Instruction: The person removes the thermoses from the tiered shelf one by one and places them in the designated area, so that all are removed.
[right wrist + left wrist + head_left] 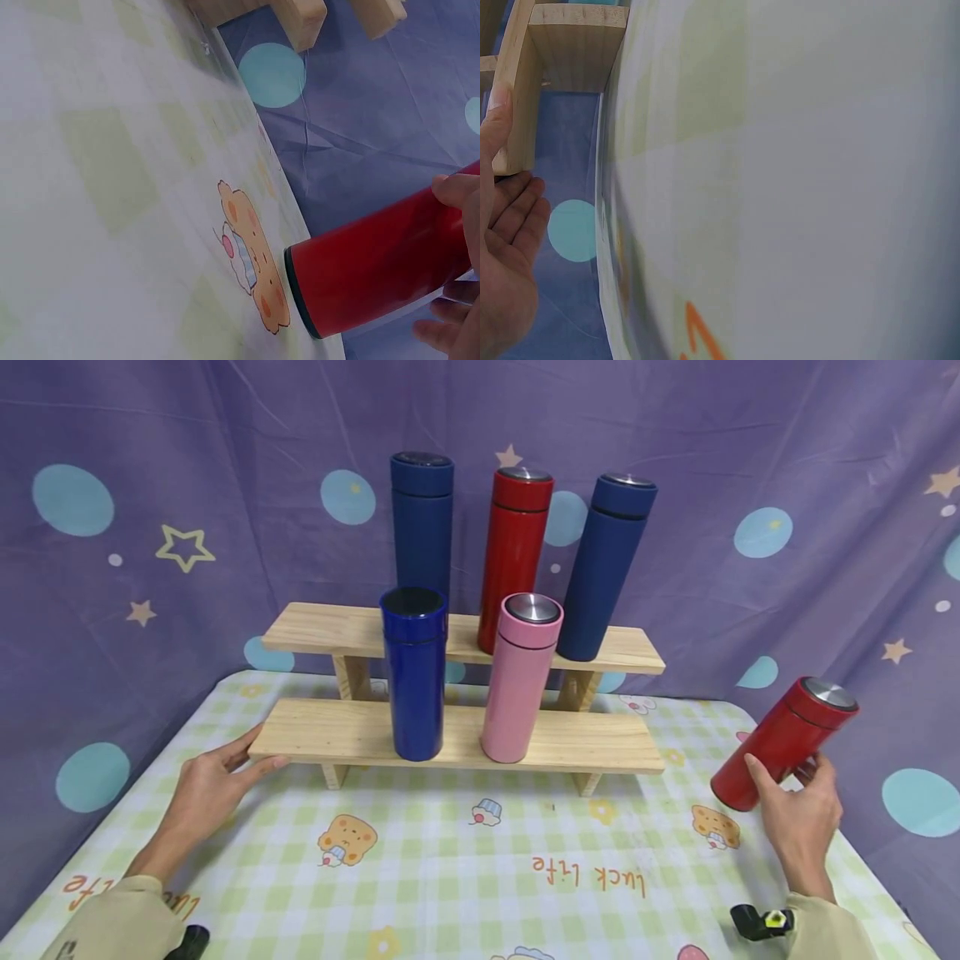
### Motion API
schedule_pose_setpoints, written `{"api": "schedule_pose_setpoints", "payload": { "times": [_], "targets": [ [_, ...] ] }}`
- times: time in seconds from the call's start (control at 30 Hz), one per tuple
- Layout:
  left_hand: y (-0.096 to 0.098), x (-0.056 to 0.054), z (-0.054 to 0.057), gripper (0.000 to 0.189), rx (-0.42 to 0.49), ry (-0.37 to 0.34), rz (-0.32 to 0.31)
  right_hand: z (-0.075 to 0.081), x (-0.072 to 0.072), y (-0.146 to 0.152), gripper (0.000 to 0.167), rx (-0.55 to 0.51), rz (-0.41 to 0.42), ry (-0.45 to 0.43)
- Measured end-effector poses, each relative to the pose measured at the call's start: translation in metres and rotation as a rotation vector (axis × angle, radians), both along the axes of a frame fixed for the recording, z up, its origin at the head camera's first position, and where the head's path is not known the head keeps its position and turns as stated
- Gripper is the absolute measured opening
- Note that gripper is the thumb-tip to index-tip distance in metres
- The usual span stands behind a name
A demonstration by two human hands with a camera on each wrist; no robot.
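Observation:
My left hand holds the left end of the lower board of a two-tier wooden display stand, thumb at the front edge and fingers around the end. In the left wrist view, the thumb lies against the board. Off to the right of the stand, my right hand grips a red thermos with a silver lid, leaning to the right. Its dark-rimmed base shows low over the printed cloth in the right wrist view.
On the upper board stand a navy thermos, another red thermos and a second navy thermos. A glossy blue thermos and a pink thermos stand on the lower board. The checked tablecloth meets a purple curtain behind.

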State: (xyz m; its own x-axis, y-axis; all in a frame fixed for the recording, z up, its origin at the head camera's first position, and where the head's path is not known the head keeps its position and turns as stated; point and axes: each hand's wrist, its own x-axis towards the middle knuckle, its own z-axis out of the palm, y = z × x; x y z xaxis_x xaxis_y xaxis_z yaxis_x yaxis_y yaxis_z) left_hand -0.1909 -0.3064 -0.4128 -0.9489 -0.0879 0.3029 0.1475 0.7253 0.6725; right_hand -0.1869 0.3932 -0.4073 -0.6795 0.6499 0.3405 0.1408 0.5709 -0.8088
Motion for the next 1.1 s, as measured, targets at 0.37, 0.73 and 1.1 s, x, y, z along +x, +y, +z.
{"api": "schedule_pose_setpoints", "payload": {
  "times": [0.37,0.73,1.1],
  "targets": [
    [0.0003,0.0008,-0.001,0.075,0.013,0.021,-0.016,-0.0015,-0.0027,0.0007,0.078,-0.006,0.003,-0.011],
    [-0.0001,0.0002,-0.0004,0.076,0.02,0.01,-0.024,-0.0028,-0.0022,0.0011,0.074,0.003,-0.013,0.013],
    [0.0003,0.0011,-0.0013,0.076,0.015,0.015,-0.017,0.0038,-0.001,-0.0061,0.069,0.033,-0.015,0.079]
  ]
}}
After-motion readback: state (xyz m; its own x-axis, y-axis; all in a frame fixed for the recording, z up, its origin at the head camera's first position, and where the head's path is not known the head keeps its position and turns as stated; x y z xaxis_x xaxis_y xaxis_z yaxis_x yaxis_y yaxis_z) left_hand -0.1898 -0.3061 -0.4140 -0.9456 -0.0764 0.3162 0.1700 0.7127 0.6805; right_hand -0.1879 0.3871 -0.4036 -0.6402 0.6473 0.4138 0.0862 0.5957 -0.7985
